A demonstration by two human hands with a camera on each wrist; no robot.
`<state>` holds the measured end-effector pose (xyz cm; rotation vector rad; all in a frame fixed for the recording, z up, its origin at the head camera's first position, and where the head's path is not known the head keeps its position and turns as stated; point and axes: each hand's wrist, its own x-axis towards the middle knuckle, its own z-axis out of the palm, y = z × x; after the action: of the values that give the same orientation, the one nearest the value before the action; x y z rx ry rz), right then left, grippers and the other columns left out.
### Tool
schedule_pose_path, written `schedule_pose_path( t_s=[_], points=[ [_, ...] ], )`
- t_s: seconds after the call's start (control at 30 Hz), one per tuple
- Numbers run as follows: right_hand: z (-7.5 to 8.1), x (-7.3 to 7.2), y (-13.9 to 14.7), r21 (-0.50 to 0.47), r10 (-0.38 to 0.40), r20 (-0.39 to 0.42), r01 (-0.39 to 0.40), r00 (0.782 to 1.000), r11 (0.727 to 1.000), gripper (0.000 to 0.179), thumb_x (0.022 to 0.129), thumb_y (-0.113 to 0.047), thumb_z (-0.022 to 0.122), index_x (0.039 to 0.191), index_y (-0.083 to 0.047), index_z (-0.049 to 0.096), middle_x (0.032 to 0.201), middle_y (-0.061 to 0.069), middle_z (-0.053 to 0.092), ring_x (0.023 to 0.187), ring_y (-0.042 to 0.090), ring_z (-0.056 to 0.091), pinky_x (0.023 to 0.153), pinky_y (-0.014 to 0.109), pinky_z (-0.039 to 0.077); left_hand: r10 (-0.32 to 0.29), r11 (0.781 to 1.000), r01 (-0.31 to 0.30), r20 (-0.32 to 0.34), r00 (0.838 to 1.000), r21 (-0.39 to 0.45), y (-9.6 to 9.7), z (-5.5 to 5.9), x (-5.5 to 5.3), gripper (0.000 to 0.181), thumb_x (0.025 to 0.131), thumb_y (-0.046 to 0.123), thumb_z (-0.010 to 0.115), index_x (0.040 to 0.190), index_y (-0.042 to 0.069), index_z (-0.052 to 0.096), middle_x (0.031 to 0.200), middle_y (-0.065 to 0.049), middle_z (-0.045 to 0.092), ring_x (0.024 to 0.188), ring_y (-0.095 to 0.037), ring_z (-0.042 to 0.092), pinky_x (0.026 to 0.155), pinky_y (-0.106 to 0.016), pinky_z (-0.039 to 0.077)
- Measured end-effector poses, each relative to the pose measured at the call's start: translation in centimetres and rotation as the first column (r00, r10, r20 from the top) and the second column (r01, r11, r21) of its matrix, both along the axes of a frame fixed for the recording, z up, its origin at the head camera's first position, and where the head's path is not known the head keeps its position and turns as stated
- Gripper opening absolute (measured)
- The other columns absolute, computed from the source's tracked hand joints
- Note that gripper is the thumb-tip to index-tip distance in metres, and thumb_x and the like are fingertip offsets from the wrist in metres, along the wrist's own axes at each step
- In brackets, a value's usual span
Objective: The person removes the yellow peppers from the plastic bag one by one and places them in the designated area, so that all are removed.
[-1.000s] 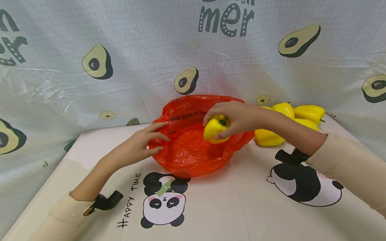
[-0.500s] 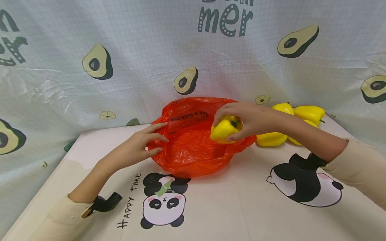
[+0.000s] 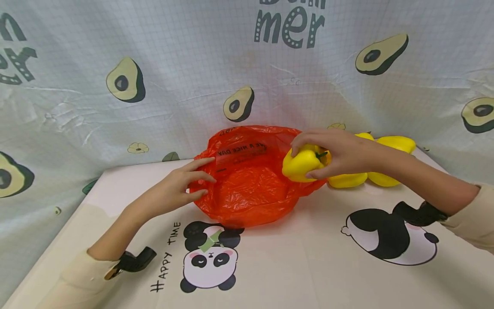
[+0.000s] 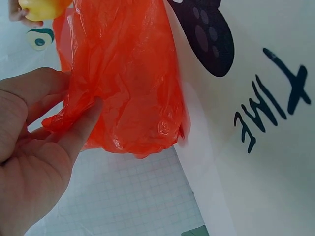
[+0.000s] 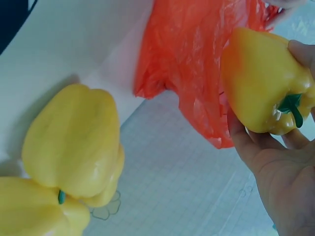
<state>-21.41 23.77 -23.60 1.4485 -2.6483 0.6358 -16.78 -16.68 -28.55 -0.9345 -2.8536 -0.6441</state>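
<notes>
A red plastic bag stands with its mouth spread wide in the middle of the table. Its left rim is pinched by my left hand, with the thumb outside and the fingers inside the edge, as the left wrist view shows. Over the bag's right rim, my right hand grips a yellow bell pepper with a green stem. The right wrist view shows the thumb and fingers around this pepper. Several other yellow bell peppers lie to the right of the bag, partly hidden behind my right forearm.
The white table carries printed pandas and lettering. Behind it hangs a pale curtain with printed avocados, close to the back of the bag. A black wrist camera is strapped to each forearm.
My right hand has moved right with the yellow bell pepper, from over the bag's inside to its right rim. My left hand stays on the bag's left rim.
</notes>
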Motion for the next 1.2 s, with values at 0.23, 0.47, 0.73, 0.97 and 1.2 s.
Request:
schedule_pose_path(
  t_s=[0.23, 0.47, 0.73, 0.97, 1.2],
  points=[
    [0.0, 0.1, 1.2, 0.004, -0.031, -0.021, 0.031, 0.999, 1.000, 0.046, 0.080, -0.020, 0.084, 0.118, -0.029, 0.060, 0.125, -0.009, 0.060, 0.101, 0.013, 0.055, 0.077, 0.030, 0.055, -0.035, 0.999, 0.035, -0.018, 0.999, 0.015, -0.1, -0.1, -0.1, 0.028, 0.091, 0.001, 0.070, 0.117, 0.012, 0.075, 0.159, -0.014, 0.039, 0.136, -0.038, 0.047, 0.079, -0.029, 0.059],
    [-0.2, 0.4, 2.4, 0.009, -0.010, -0.115, 0.011, 0.993, 1.000, 0.050, 0.080, -0.017, 0.082, 0.123, -0.036, 0.065, 0.130, -0.013, 0.059, 0.115, 0.011, 0.052, 0.083, 0.034, 0.054, -0.032, 0.999, 0.033, -0.025, 0.999, 0.012, -0.1, 0.0, -0.1, 0.029, 0.090, 0.002, 0.071, 0.117, 0.013, 0.075, 0.160, -0.013, 0.039, 0.142, -0.038, 0.041, 0.080, -0.030, 0.059],
    [-0.3, 0.6, 3.3, 0.004, -0.014, -0.125, 0.015, 0.992, 1.000, 0.051, 0.081, -0.017, 0.082, 0.124, -0.039, 0.065, 0.133, -0.012, 0.058, 0.114, 0.010, 0.051, 0.080, 0.030, 0.056, -0.037, 0.999, 0.037, -0.018, 0.999, 0.021, -0.2, 0.1, -0.1, 0.028, 0.092, 0.003, 0.071, 0.117, 0.012, 0.075, 0.160, -0.014, 0.039, 0.143, -0.040, 0.039, 0.084, -0.034, 0.060],
    [-0.6, 0.5, 4.7, -0.055, 0.000, -0.132, -0.007, 0.991, 0.998, 0.052, 0.081, -0.012, 0.083, 0.125, -0.034, 0.065, 0.130, -0.012, 0.058, 0.106, 0.007, 0.054, 0.078, 0.023, 0.055, -0.034, 0.999, 0.034, -0.016, 0.999, 0.024, -0.3, 0.2, -0.1, 0.028, 0.092, 0.002, 0.070, 0.117, 0.013, 0.075, 0.160, -0.014, 0.039, 0.144, -0.040, 0.038, 0.086, -0.037, 0.060],
    [-1.4, 0.6, 6.3, -0.090, -0.078, -0.163, 0.064, 0.984, 0.994, 0.055, 0.078, -0.008, 0.083, 0.123, -0.034, 0.066, 0.133, -0.009, 0.060, 0.113, 0.007, 0.055, 0.083, 0.021, 0.054, -0.028, 0.999, 0.029, -0.018, 0.999, 0.037, -0.3, -0.1, 0.0, 0.028, 0.091, 0.002, 0.071, 0.117, 0.012, 0.075, 0.160, -0.013, 0.039, 0.144, -0.041, 0.037, 0.091, -0.043, 0.059]
  ],
)
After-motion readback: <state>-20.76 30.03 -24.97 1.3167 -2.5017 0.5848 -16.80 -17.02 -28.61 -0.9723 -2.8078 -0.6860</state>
